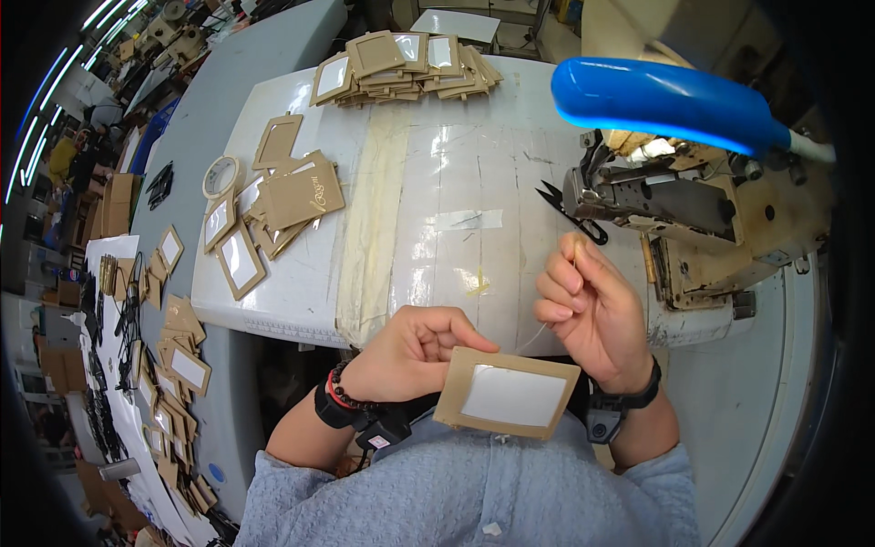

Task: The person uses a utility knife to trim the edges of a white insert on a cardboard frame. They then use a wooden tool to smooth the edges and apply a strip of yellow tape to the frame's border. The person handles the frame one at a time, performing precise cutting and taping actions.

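Note:
My left hand [415,354] grips a tan card holder [456,415] by its left end, thumb and fingers pinching it. A white window fills most of the holder's face, which tilts up toward me in front of my chest. Raised to the right, my right hand [588,310] has its thumb and forefinger pinched on a thin pale thread [536,337]. That thread slants down from the right fingers toward the holder's upper edge; where it meets the holder is hard to make out. Whether a needle is in the pinch is too small to tell.
Card holders are heaped at the table's far edge [406,68] and at its left [296,196], beside a tape roll [221,177]. Black thread snips [574,214] lie next to the sewing machine [674,205]. A blue lamp [665,100] overhangs it. More holders [189,369] cover a left-hand surface.

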The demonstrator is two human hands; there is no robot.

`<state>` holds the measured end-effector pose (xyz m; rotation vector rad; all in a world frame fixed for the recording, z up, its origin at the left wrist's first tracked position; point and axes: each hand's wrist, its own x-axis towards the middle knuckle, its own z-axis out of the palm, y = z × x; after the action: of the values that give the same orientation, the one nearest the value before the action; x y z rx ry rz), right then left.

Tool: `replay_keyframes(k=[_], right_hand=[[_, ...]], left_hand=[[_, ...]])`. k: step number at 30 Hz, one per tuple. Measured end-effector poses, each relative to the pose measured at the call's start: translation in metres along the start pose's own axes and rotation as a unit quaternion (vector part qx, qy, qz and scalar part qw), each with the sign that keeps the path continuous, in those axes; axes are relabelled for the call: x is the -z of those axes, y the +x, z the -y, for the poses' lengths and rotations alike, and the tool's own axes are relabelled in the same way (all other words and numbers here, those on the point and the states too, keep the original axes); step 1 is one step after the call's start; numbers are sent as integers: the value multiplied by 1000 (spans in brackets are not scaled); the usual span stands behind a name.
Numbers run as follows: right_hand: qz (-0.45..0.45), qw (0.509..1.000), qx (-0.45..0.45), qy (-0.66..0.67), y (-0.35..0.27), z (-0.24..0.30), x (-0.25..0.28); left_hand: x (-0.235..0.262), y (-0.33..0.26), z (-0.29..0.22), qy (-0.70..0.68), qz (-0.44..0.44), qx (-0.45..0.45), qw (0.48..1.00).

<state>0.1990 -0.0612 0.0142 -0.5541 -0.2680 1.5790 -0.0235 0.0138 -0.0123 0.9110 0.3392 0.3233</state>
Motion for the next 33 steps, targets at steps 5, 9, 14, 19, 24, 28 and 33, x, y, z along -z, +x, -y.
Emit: replay_keyframes(k=[5,9,14,19,24,28,33], right_hand=[[-6,999,49,-22,-2,4,2],[-1,994,72,-79,-5,5,2],[4,983,109,-149,-8,11,5],[-38,989,76,-119,-12,8,0],[-51,991,69,-101,-12,7,2],[-88,988,60,-108,-11,6,-9],[-6,994,66,-89,-12,4,6]], left_hand=[[-1,0,-1,0,-2,2,1000],[-2,0,-3,10,13,0,1000],[1,-1,-6,34,37,6,999],[2,-2,-5,51,22,13,998],[5,-4,-3,48,19,9,999],[3,-4,-3,31,-3,12,999],[3,-4,-3,28,0,7,1000]])
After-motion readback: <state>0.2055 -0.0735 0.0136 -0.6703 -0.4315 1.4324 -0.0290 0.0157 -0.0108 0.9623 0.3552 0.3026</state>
